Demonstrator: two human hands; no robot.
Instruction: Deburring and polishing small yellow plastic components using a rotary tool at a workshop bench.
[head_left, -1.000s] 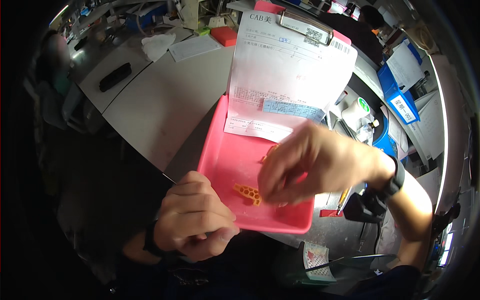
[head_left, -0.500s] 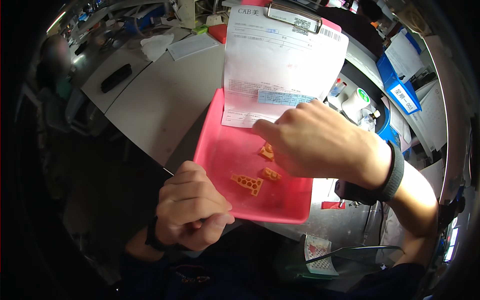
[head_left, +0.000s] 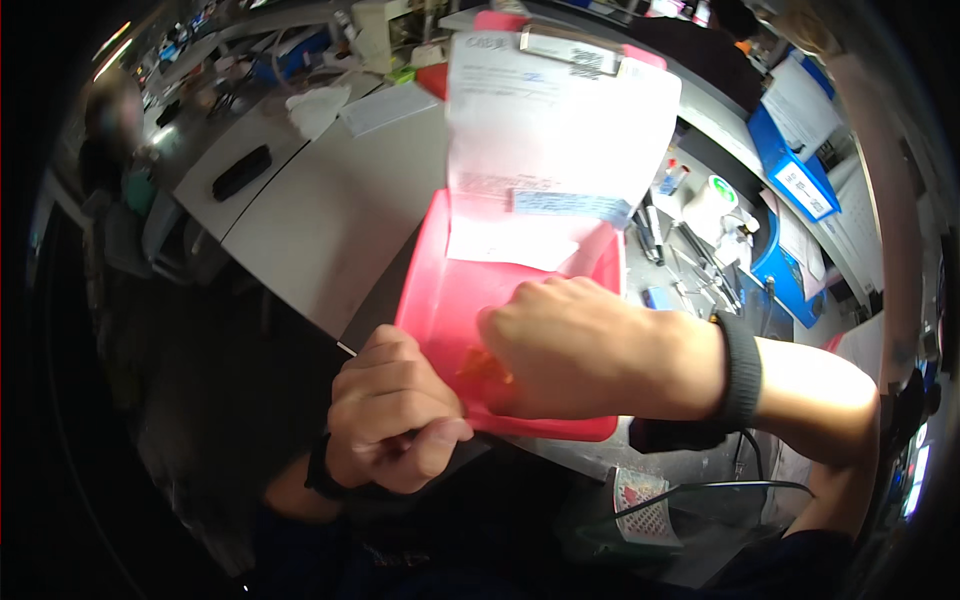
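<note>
Right hand (head_left: pixel 580 350) reached into the red tray (head_left: pixel 440 300), fingers curled over the orange part (head_left: pixel 480 367), grip hidden; left hand (head_left: pixel 390 415) was a fist at the tray's edge; best pinch lightly, lift straight.

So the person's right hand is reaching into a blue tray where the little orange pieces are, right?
Not quite: the tray is pink, not blue. The head view shows the right hand reaching into it, over the little orange pieces, as you said.
</note>
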